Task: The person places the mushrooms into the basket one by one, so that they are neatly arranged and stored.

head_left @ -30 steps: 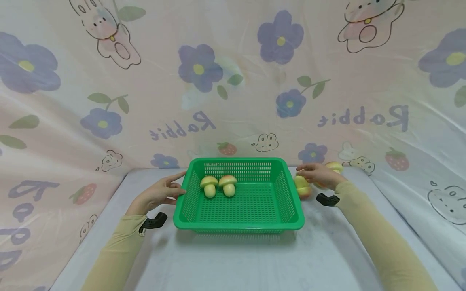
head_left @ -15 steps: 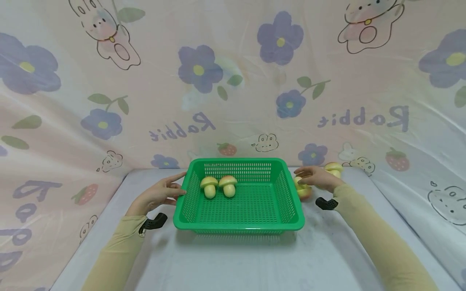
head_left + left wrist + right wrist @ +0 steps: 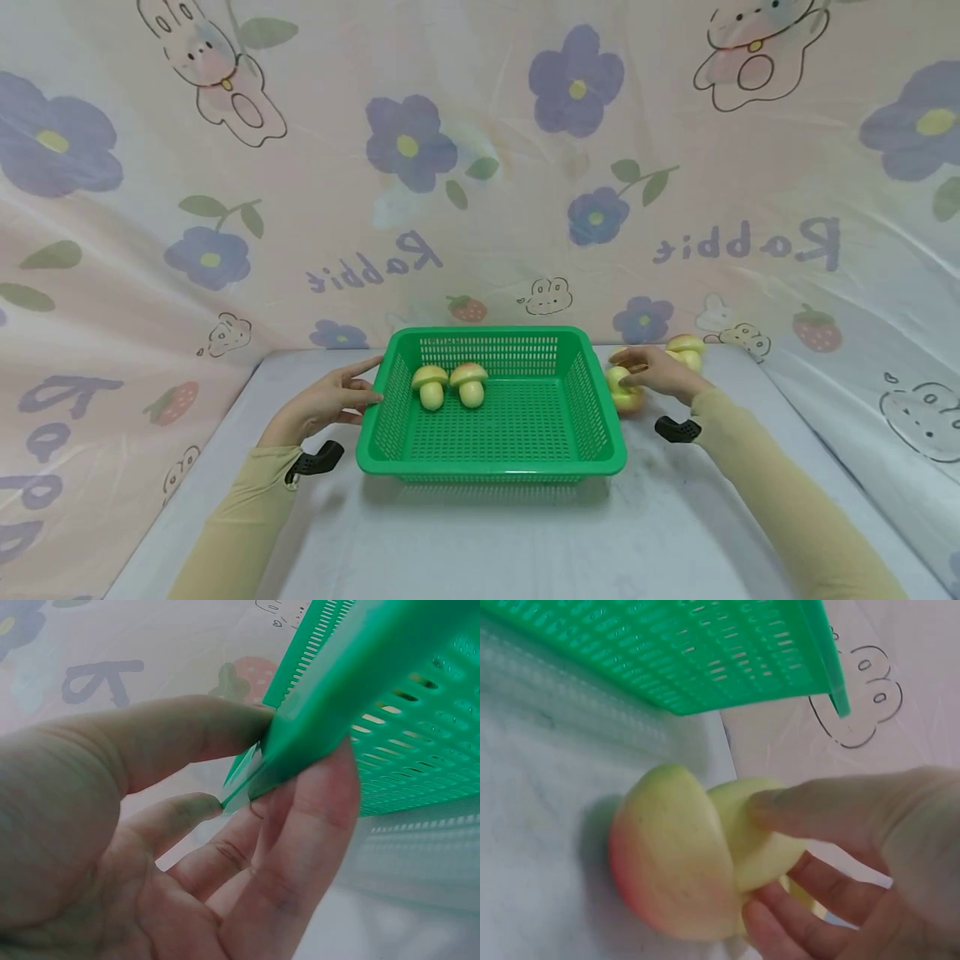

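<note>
Green basket [image 3: 491, 450] rim pinched by left hand [image 3: 322, 402]; right hand [image 3: 660, 372] grips a half-hidden toy mushroom [image 3: 624, 390].

surface: pale table [image 3: 480, 542]; on it: green basket [image 3: 491, 467]; 2 toy mushrooms [image 3: 626, 393] right of basket

Basket [image 3: 491, 471] sits mid-counter [image 3: 480, 542]. Two toy mushrooms [image 3: 431, 385] [image 3: 469, 382] stand side by side in its far left part. Left hand [image 3: 324, 403] is at the basket's left rim, touching it. Right hand [image 3: 660, 374] lies just right of the basket, on a third toy mushroom [image 3: 624, 389] resting on the counter. A fourth toy mushroom [image 3: 687, 349] stands farther right, behind the hand.
</note>
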